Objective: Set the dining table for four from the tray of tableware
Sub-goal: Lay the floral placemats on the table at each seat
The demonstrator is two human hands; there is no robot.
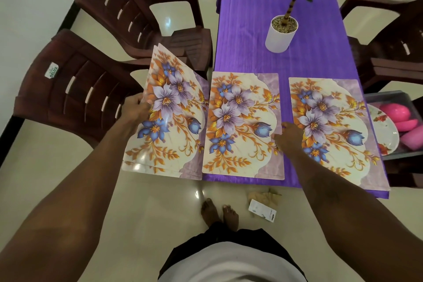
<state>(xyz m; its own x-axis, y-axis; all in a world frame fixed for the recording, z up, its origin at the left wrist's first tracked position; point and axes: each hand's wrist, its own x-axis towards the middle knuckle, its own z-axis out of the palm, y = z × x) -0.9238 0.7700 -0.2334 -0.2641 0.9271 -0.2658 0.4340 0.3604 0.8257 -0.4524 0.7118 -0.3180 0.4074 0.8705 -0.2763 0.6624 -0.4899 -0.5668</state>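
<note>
Two floral placemats flat side by side on the purple table [251,30], left placemat [242,126], right placemat [332,126], my left hand [137,109] gripping a stack of placemats [169,107] off the table's left edge, their number unclear, my right hand [289,138] touching the left placemat's right edge, pressing or pinching I cannot tell, one grey tray [384,95] far right, cut off, one plate [382,126] and pink pieces [394,112] inside.

A home dining room: a table [251,30] under a purple cloth with brown plastic chairs [75,89] drawn up on both sides, a potted plant [280,34] as centrepiece, floral mats [242,121] laid out, a tray [386,95] of plates and bowls alongside, and bare feet [219,213] on a glossy tiled floor [160,201].
</note>
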